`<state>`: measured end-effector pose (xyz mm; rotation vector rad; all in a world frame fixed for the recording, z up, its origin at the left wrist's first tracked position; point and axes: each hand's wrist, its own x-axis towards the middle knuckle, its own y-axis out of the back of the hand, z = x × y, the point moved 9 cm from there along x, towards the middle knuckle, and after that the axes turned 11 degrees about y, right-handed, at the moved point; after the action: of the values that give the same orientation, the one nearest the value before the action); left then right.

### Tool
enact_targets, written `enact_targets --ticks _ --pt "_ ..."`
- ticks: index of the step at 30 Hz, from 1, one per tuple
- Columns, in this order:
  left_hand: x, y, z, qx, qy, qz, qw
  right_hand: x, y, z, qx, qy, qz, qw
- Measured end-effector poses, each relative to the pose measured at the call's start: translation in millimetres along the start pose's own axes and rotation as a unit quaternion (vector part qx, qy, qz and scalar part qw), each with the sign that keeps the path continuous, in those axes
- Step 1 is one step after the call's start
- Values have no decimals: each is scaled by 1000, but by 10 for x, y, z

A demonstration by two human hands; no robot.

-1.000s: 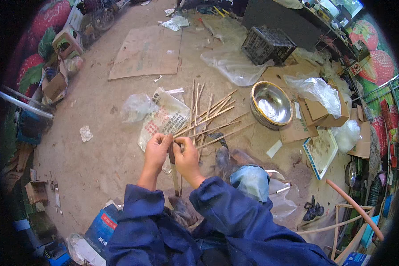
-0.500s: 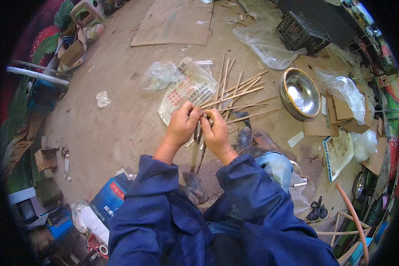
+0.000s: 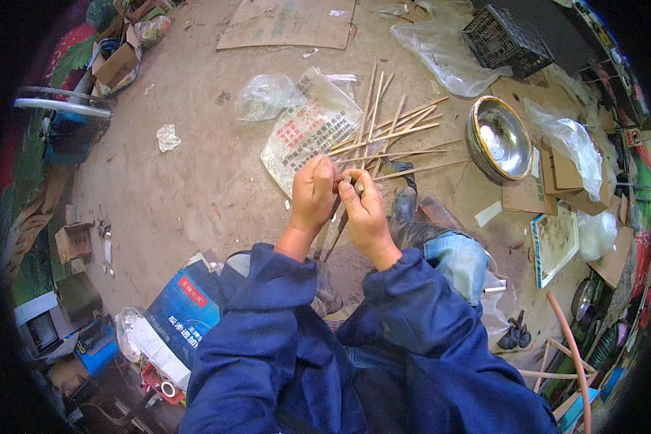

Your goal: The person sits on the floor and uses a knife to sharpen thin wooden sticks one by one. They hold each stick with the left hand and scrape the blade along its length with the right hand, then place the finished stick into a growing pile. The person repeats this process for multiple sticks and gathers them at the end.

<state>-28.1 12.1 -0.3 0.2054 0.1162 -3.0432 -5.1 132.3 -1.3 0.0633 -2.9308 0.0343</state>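
In front of my lap, my left hand (image 3: 314, 194) and my right hand (image 3: 367, 215) are close together, fingers pinched at the top ends of thin dark strips (image 3: 333, 235). These strips slant down between my wrists toward my shoes. A small pale end shows at my right fingertips; what my left fingers grip is mostly hidden. Just beyond my hands, several light wooden strips (image 3: 387, 135) lie crisscrossed on the ground. Some rest across the edge of a printed plastic bag (image 3: 296, 148).
A stack of metal bowls (image 3: 500, 137) stands to the right, near a black plastic crate (image 3: 506, 41). Cardboard (image 3: 286, 25) lies flat at the far side. On the left is a blue printed box (image 3: 184, 311). At lower right an orange hose (image 3: 570, 347) curves upward.
My left hand has turned and shifted right, and my right hand has moved slightly right and down. The ground objects sit somewhat higher in the view, as the view has tilted.
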Motion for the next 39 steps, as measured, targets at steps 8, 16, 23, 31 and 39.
enact_targets --ticks 8,16,23,31,39 --pt "-171 319 143 -39 8 12 999 -136 -343 88 159 -77 -36 984" --pt "-206 397 12 -111 1 102 989 4 -365 -24 109 -88 29 990" --pt "-31 79 -268 -23 -41 98 994 87 -12 272 98 -61 93 989" --pt "221 1873 -155 51 -45 288 955 -206 1479 544 187 -105 307 927" --pt "-23 -42 -166 -40 -4 -40 998 -318 5 534 159 -34 49 985"
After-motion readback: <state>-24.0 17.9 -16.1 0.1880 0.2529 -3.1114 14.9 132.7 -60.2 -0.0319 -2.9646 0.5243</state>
